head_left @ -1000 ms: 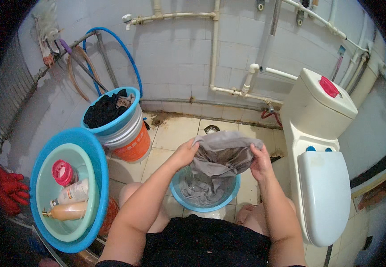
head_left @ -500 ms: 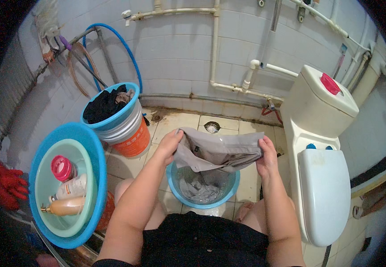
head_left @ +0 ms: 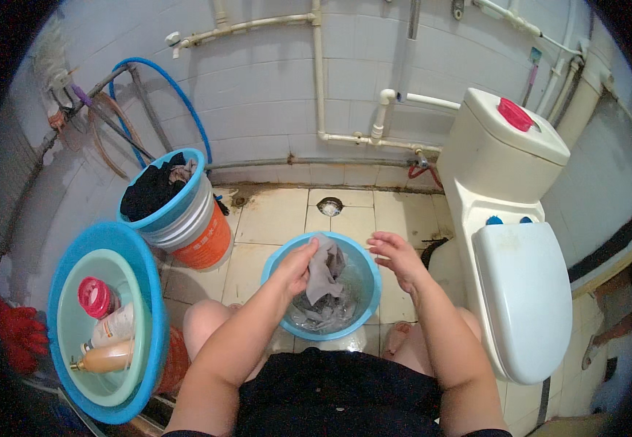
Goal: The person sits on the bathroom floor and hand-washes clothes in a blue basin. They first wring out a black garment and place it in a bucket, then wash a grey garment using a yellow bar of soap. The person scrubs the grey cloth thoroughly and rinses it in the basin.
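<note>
In the head view, the room has pale wall tiles [head_left: 257, 109] and a cream floor [head_left: 265, 211]. White pipes [head_left: 319, 80] run along the wall, ahead of both grips. A white toilet [head_left: 525, 291] stands well to the right of the right grip [head_left: 397, 261].

The left grip [head_left: 295, 271] pinches a fold of grey cloth [head_left: 324, 275]. The right grip is empty, with its fingers spread, just past the right rim of a blue basin [head_left: 334, 336]. The cloth hangs just to the right of the left grip, over the basin. Grey cloth also lies in the water below; I cannot tell if it is all one piece.

The cloth looks soft, floppy and wet. It is likely a bit heavy and slippery, but not easy to break. A thick fold or an edge seems the best place to hold.

Left of the left grip, a white bucket [head_left: 203, 240] has an orange band with big pale writing. Nearer the body, a white bottle [head_left: 115, 325] has a label too small to read. I see no writing on the cloth.
</note>
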Demonstrator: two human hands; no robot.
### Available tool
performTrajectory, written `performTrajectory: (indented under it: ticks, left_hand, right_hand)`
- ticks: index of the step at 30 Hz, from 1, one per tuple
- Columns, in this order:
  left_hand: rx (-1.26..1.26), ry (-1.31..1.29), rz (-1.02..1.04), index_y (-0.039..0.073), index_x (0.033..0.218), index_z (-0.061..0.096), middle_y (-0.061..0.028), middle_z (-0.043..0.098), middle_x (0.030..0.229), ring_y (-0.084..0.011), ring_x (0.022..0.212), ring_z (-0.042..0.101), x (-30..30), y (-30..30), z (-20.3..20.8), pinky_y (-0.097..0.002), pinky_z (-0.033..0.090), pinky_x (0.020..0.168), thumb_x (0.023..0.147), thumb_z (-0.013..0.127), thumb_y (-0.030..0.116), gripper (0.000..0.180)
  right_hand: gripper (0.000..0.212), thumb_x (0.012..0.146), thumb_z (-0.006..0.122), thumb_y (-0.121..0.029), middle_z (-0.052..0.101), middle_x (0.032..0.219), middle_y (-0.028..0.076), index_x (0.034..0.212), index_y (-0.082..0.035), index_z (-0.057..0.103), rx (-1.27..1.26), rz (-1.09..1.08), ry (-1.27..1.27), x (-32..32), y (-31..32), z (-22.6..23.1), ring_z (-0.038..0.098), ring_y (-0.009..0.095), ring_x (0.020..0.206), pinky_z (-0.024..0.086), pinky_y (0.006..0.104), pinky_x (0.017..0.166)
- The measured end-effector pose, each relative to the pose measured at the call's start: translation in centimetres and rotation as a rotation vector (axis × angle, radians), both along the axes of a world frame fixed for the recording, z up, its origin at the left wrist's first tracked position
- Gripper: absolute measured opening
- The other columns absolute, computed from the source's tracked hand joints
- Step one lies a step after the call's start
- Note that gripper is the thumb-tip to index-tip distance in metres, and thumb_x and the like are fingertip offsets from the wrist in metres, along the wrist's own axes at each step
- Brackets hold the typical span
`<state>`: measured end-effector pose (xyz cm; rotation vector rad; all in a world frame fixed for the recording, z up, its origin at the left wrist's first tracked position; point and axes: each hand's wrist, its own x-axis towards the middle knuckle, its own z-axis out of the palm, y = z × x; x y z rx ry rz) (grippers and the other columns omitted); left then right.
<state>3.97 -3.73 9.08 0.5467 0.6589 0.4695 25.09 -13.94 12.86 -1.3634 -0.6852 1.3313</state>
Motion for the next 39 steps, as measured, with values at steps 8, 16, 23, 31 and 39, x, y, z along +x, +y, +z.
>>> performTrajectory:
  ticks: [8, 16, 23, 31, 39]
  left_hand:
    - [0.022, -0.129, 0.155, 0.005, 0.109, 0.049, -0.0082, 0.056, 0.102, -0.0201, 0.092, 0.057, 1.9, -1.0, 0.4, -0.0371, 0.048, 0.082, 0.091, 0.046, 0.026, 0.028]
    - [0.231, -0.019, 0.168, 0.010, 0.106, 0.053, -0.0038, 0.059, 0.101, -0.0176, 0.094, 0.056, 3.6, -1.7, 1.8, -0.0325, 0.046, 0.083, 0.092, 0.044, 0.033, 0.028]
    - [0.061, 0.025, 0.112, 0.012, 0.094, 0.054, -0.0035, 0.057, 0.087, -0.0187, 0.080, 0.055, 4.7, -5.6, 0.8, -0.0351, 0.046, 0.072, 0.092, 0.039, 0.039, 0.031]
    - [-0.069, -0.501, -0.083, 0.016, 0.106, 0.045, -0.0054, 0.051, 0.105, -0.0241, 0.095, 0.050, 6.1, -1.6, -2.1, -0.0405, 0.039, 0.086, 0.093, 0.029, 0.037, 0.029]
    - [-0.154, -0.354, -0.039, 0.015, 0.131, 0.038, -0.0031, 0.045, 0.128, -0.0199, 0.115, 0.046, 6.1, -9.2, 3.8, -0.0354, 0.038, 0.095, 0.093, 0.031, 0.045, 0.049]
  right_hand:
    - [0.051, 0.078, 0.058, -0.006, 0.055, 0.114, 0.011, 0.127, -0.004, 0.041, 0.415, 0.227, -0.674, -6.5, -0.7, -2.0, 0.051, 0.024, 0.108, 0.041, 0.0336, 0.090]
    - [0.025, 0.089, 0.049, -0.018, 0.062, 0.089, 0.005, 0.105, -0.001, 0.057, 0.335, -0.127, -0.112, -4.4, 0.6, 0.0, 0.056, 0.011, 0.078, 0.045, 0.0253, 0.071]
    - [0.036, 0.092, 0.044, -0.029, 0.057, 0.112, 0.010, 0.114, -0.002, 0.055, 0.511, 0.246, -0.577, -6.1, -1.8, 1.1, 0.056, 0.024, 0.099, 0.041, 0.0323, 0.088]
    - [0.039, 0.092, 0.039, -0.031, 0.042, 0.132, 0.014, 0.118, -0.005, 0.053, 0.572, 0.393, -0.927, -7.0, -3.5, 2.9, 0.035, 0.032, 0.124, 0.028, 0.0408, 0.100]
    - [0.049, 0.093, 0.032, -0.038, 0.030, 0.139, 0.015, 0.133, -0.010, 0.036, 0.382, -0.045, -1.120, -4.7, -0.9, 0.4, 0.025, 0.034, 0.128, 0.014, 0.0486, 0.104]
